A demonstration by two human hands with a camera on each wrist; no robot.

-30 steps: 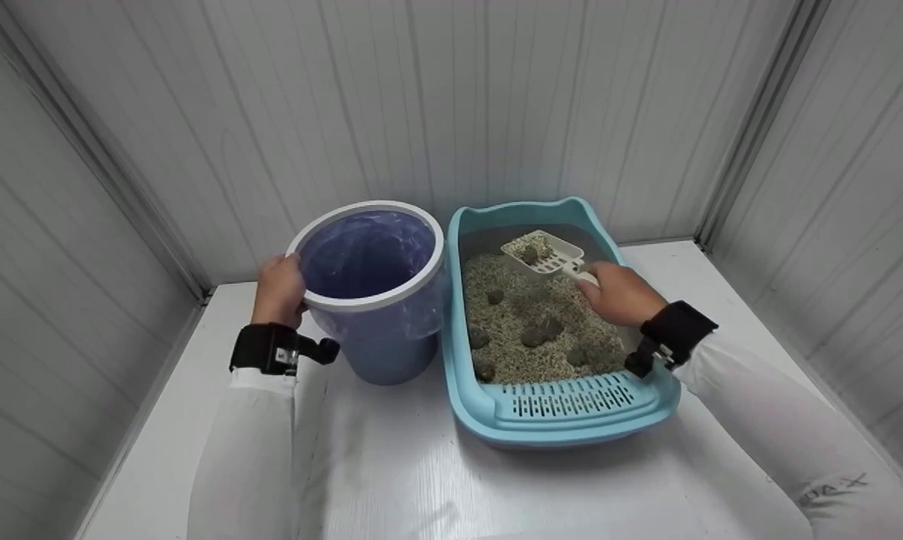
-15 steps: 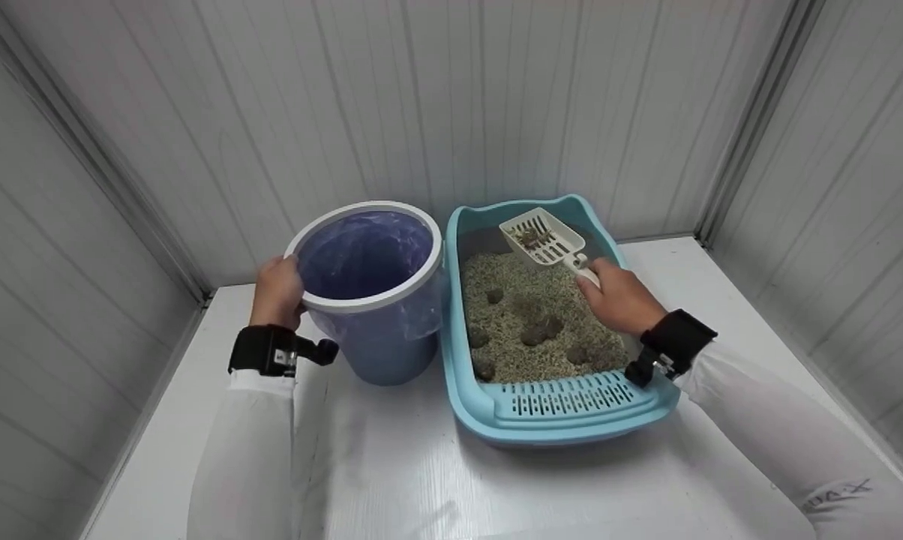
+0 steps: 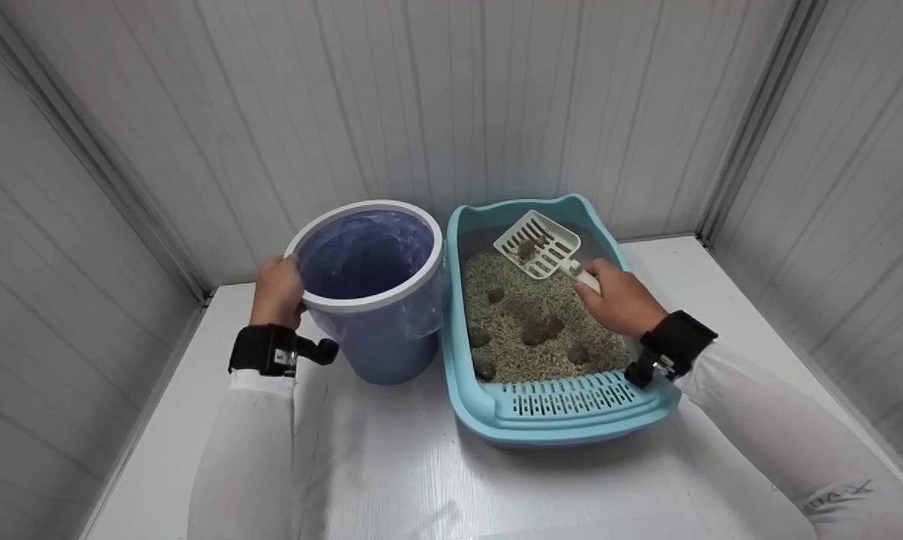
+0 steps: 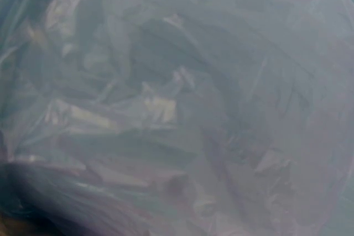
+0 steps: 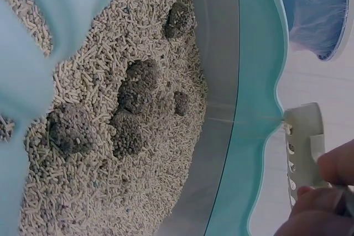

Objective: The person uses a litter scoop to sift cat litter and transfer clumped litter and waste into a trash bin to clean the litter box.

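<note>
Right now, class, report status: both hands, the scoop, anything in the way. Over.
Left hand grips lined purple bin rim. Right hand holds white slotted scoop, dark clump aboard, above the blue litter tray. Nothing between scoop and bin.

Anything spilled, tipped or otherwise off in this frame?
Nothing stands out. The bin stands upright, gripped by the left hand; the right hand holds the scoop, carrying a clump, above the litter box. No litter shows on the table.

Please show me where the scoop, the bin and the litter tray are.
scoop (image 3: 535, 245): head view, slotted bowl.
bin (image 3: 367, 300): head view, white rim.
litter tray (image 3: 564, 406): head view, slotted near ledge.
</note>
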